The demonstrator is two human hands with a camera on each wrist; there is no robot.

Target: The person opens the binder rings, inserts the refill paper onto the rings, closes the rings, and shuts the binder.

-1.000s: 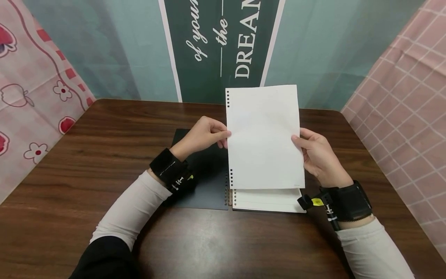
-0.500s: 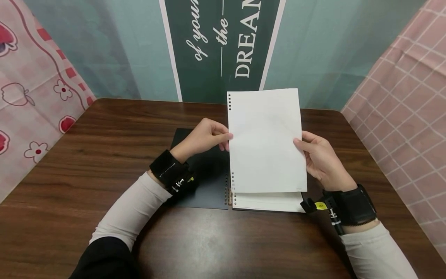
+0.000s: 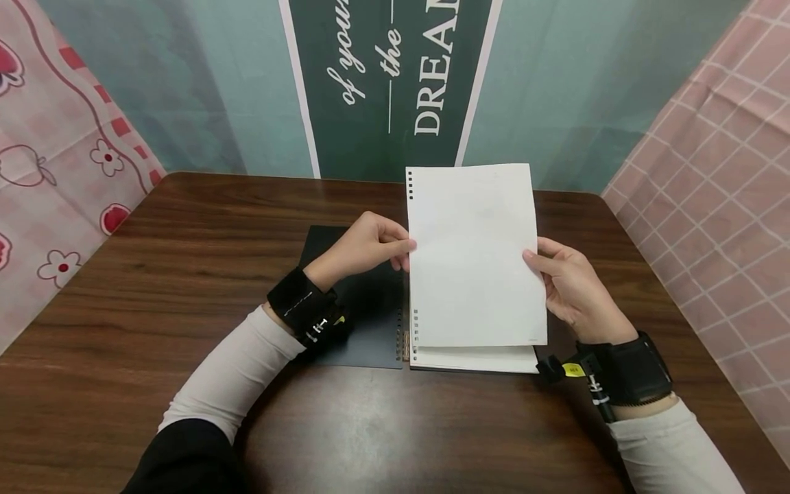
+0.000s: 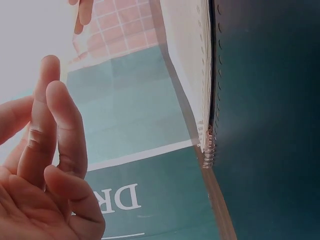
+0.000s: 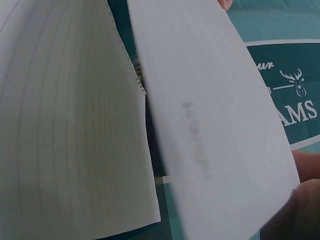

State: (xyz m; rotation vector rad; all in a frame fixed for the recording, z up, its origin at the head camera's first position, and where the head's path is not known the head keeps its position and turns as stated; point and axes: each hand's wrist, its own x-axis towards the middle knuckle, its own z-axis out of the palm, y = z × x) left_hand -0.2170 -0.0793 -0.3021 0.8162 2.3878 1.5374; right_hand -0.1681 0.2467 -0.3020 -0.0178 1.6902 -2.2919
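A white loose sheet, punched with small holes along its left side, stands raised over an open spiral notebook. My left hand pinches the sheet's left edge between thumb and fingers. On the opposite edge, my right hand pinches it, thumb on the near face. The notebook's black cover lies flat to the left, and lined pages show beneath the sheet in the right wrist view. Faint grey marks appear on the sheet there. The left wrist view shows the notebook's metal coil beside the pages.
The notebook lies on a dark wooden table. A teal cloth with white lettering hangs behind the table. Pink patterned cloths flank it, one with fruit and flowers on the left, one with a grid on the right.
The sheet has come down slightly toward the notebook and shifted a little to the right. Both hands have moved with it, keeping their pinch on its edges.
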